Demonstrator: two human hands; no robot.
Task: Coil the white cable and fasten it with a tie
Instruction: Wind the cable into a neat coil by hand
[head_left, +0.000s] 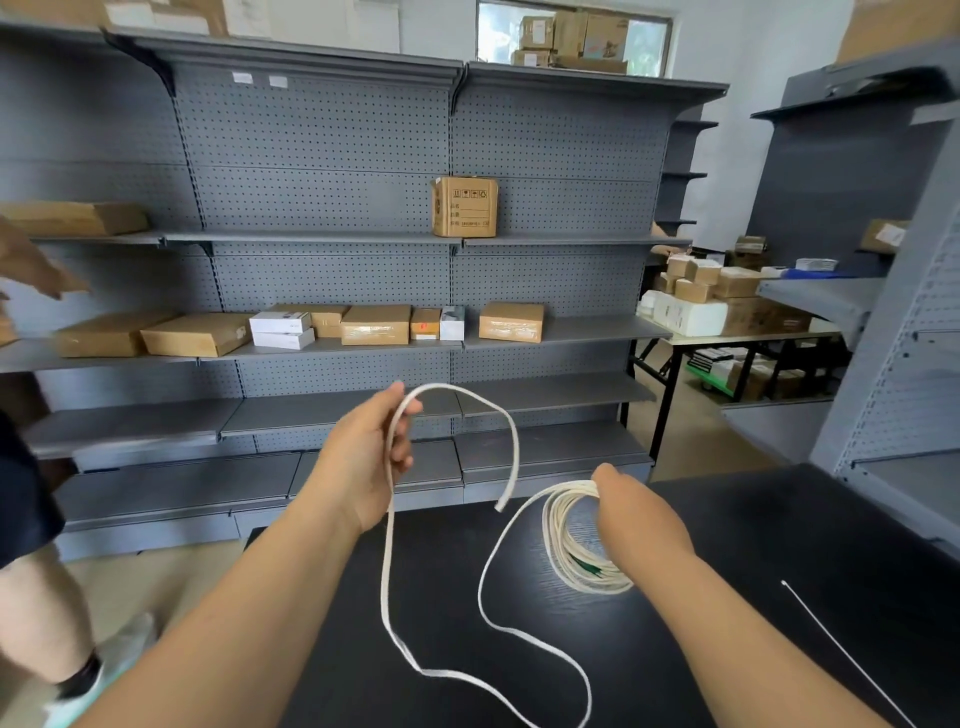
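Observation:
My right hand grips the top of a coil of white cable, several loops hanging over the black table; something green shows inside the loops. My left hand is raised and pinches the loose part of the cable near its free end, which arcs over to the right and hangs down at the tip. Between the hands the slack cable droops onto the table in a curved line. A thin white tie lies on the table to the right of my right forearm.
Grey pegboard shelving stands behind the table with cardboard boxes on it. Another person stands at the far left edge. A folding table with stacked boxes is at the back right, and a grey shelf unit on the right.

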